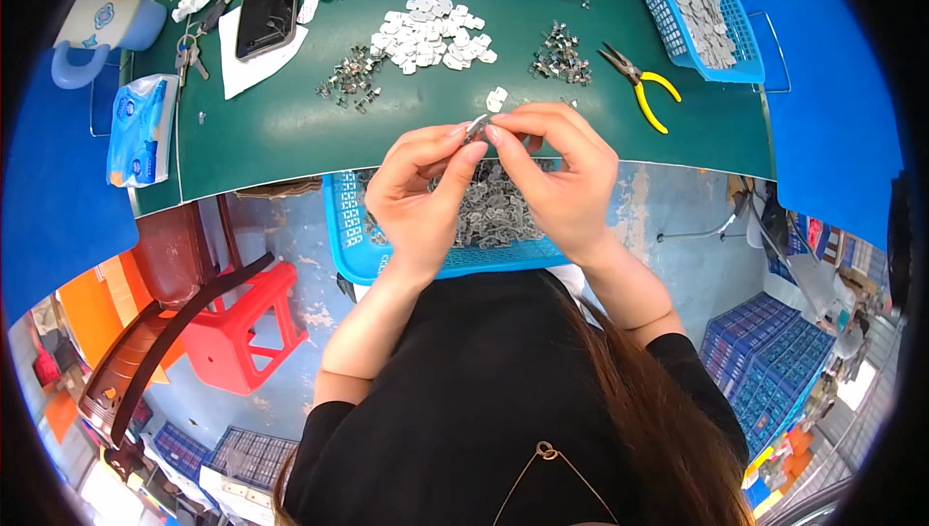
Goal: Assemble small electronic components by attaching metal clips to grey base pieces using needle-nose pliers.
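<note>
Between the fingertips of my left hand (421, 173) and my right hand (561, 163) is a small white and metal piece (477, 126), pinched by both over the table's near edge. Its exact shape is partly covered by my fingers. Just beyond it lies a loose white piece (496, 99). Farther back is a heap of small flat white pieces (431, 34). Small metal clips lie in a pile to its left (352, 79) and another pile to its right (561, 54). Below my hands, a blue basket (445, 261) holds many greyish clip-like parts (495, 209).
Pliers with yellow handles (641, 86) rest on the green table (261, 139). At the right stands a blue basket of flat pieces (693, 8). Left are a phone (270, 1), keys (190, 57), a tissue pack (143, 131) and a mug (106, 18). A red stool (242, 332) stands below.
</note>
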Action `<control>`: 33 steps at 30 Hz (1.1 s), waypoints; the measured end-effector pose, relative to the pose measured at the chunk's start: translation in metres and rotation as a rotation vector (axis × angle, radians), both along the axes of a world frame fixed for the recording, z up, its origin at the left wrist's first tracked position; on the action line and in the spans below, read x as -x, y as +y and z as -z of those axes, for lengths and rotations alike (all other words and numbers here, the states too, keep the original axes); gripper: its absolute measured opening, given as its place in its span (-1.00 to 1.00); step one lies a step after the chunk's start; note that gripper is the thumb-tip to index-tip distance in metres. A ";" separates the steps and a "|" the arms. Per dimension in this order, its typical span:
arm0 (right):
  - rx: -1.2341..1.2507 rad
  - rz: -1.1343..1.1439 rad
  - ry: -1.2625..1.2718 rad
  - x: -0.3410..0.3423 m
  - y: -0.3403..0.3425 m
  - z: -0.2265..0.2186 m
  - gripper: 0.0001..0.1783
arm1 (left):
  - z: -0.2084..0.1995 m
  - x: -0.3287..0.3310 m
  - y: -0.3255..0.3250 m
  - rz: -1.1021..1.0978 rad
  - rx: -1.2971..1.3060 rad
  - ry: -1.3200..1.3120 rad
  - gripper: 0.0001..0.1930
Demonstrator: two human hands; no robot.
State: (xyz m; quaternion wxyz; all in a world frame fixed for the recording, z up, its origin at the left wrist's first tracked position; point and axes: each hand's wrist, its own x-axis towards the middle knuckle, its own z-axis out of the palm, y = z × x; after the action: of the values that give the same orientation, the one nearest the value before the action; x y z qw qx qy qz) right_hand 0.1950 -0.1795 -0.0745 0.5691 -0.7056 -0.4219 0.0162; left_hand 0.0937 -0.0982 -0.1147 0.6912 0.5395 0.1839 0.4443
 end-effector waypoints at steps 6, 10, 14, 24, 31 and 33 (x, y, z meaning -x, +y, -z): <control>0.027 0.023 0.076 0.003 0.000 -0.005 -0.89 | -0.001 -0.002 -0.002 -0.019 -0.057 0.011 -0.83; 0.001 -0.056 0.230 0.001 -0.002 -0.005 -0.86 | -0.003 -0.004 0.001 -0.013 0.015 -0.047 -0.86; -0.032 -0.092 0.279 -0.002 -0.007 0.003 -0.83 | -0.004 -0.005 0.000 -0.021 0.075 -0.056 -0.87; 0.723 0.512 -0.622 -0.126 -0.090 0.054 -0.58 | -0.003 -0.001 0.002 -0.021 -0.016 -0.054 -0.85; 0.456 0.369 -0.326 -0.095 -0.074 0.002 -0.76 | -0.008 0.003 0.001 -0.039 -0.173 -0.048 -0.83; 0.275 0.007 -0.414 -0.071 -0.066 -0.026 -0.67 | -0.010 0.007 0.001 -0.051 -0.224 -0.026 -0.82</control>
State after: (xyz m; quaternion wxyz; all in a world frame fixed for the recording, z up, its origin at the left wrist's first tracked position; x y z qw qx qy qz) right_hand 0.2656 -0.2451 -0.0489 0.3689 -0.7663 -0.5208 -0.0736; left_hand 0.0866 -0.0967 -0.1043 0.6175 0.6026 0.1375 0.4864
